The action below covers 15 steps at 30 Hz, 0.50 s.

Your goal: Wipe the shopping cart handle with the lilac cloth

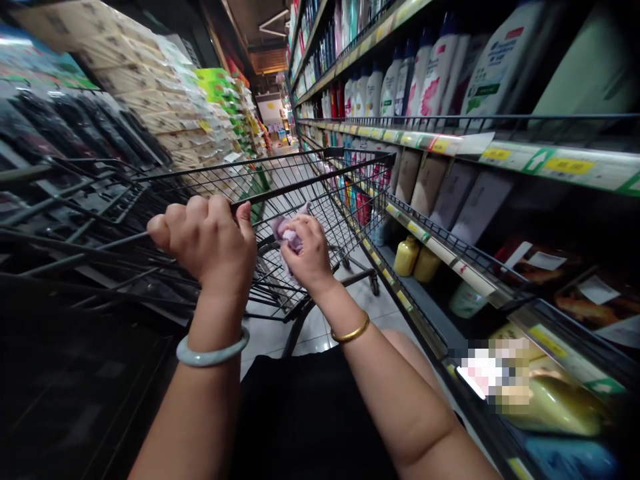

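Observation:
My left hand [205, 237], with a pale bangle at the wrist, is closed around the dark rail of a wire shopping cart [310, 175]. To its right, my right hand [310, 257], with a gold bangle, holds a crumpled light purple cloth [283, 229] in curled fingers. The cloth is over the near side of the cart, and whether it touches the wire is hidden. Through the wire mesh the tiled floor shows.
Shelves of shampoo bottles [440, 73] run along the right, with gold bottles [406, 256] lower down. Packaged goods [165, 100] are stacked on the left. A cart wheel [374, 285] stands near the right shelf base. Part of the lower right is pixelated.

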Each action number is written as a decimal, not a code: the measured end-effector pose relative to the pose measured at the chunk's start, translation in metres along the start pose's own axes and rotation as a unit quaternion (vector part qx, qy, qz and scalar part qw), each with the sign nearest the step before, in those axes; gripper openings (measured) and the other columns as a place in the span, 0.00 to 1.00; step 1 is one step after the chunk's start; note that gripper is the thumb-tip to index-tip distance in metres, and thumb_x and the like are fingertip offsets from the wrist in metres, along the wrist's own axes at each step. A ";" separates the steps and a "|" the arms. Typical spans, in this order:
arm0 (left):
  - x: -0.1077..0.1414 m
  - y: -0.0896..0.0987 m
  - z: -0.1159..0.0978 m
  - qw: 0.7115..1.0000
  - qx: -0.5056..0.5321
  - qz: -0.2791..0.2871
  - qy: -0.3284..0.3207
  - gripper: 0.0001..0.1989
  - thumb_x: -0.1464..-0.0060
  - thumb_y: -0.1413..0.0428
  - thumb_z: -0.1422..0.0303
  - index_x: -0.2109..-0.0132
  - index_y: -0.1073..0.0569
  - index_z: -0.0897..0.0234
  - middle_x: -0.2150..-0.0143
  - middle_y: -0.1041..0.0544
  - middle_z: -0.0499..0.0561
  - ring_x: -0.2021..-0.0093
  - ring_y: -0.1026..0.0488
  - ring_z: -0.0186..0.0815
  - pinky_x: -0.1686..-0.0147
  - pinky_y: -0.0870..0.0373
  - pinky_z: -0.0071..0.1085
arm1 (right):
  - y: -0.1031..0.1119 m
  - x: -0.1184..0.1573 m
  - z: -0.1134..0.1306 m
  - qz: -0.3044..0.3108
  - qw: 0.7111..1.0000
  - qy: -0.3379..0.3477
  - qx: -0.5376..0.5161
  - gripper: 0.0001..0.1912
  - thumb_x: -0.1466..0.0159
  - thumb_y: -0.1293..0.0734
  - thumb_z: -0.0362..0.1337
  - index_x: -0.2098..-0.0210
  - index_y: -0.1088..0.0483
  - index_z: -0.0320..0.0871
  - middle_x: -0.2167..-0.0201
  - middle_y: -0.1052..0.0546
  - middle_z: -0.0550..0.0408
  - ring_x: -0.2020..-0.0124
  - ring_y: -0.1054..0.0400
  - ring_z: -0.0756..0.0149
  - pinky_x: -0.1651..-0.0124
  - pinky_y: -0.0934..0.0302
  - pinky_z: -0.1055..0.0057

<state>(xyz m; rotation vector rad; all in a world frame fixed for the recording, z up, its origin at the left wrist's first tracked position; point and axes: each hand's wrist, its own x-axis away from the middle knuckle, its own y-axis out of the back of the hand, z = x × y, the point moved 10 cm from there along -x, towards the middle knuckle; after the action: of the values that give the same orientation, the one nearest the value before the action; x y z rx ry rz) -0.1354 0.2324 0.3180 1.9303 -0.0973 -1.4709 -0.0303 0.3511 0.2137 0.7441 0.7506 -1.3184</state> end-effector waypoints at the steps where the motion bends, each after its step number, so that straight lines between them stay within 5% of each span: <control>1: 0.000 -0.002 -0.002 1.000 0.000 0.007 -0.001 0.19 0.35 0.54 0.52 0.55 0.27 0.60 0.54 0.27 0.63 0.43 0.36 0.60 0.41 0.46 0.62 | 0.002 0.003 -0.015 -0.007 0.999 -0.039 0.010 0.11 0.41 0.32 0.28 0.60 0.26 0.43 0.51 0.27 0.47 0.44 0.34 0.57 0.35 0.39 0.60; 4: -0.001 -0.005 -0.009 1.000 -0.004 0.017 -0.008 0.20 0.35 0.54 0.52 0.54 0.27 0.62 0.53 0.27 0.64 0.43 0.36 0.60 0.41 0.46 0.61 | 0.021 0.021 -0.082 -0.069 0.971 -0.224 0.041 0.12 0.43 0.33 0.26 0.60 0.27 0.43 0.51 0.28 0.47 0.48 0.32 0.58 0.38 0.36 0.57; 6: -0.001 -0.006 -0.015 1.000 -0.010 0.012 -0.015 0.20 0.35 0.55 0.52 0.55 0.27 0.62 0.53 0.27 0.64 0.44 0.35 0.60 0.42 0.45 0.61 | 0.030 0.029 -0.099 -0.100 0.955 -0.274 0.053 0.13 0.44 0.34 0.26 0.60 0.28 0.42 0.53 0.28 0.47 0.52 0.32 0.59 0.39 0.36 0.56; 12: 0.002 -0.008 -0.030 0.999 0.005 -0.003 -0.032 0.17 0.36 0.52 0.54 0.54 0.27 0.61 0.53 0.27 0.63 0.44 0.35 0.59 0.40 0.45 0.60 | 0.004 0.003 -0.021 -0.013 0.997 -0.061 0.036 0.11 0.40 0.34 0.27 0.59 0.26 0.45 0.51 0.27 0.48 0.45 0.33 0.59 0.35 0.38 0.61; 15: 0.002 -0.012 -0.038 0.999 0.028 0.005 -0.044 0.17 0.37 0.51 0.55 0.50 0.27 0.61 0.50 0.27 0.64 0.42 0.36 0.60 0.38 0.46 0.61 | 0.012 0.006 -0.039 -0.016 0.993 -0.096 0.059 0.12 0.41 0.34 0.27 0.59 0.26 0.44 0.50 0.27 0.46 0.44 0.35 0.57 0.34 0.40 0.58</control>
<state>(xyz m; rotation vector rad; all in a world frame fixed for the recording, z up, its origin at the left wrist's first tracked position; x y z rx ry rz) -0.1058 0.2591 0.3138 1.9059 -0.1888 -1.5630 -0.0198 0.3816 0.1875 0.6887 0.5354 -1.4498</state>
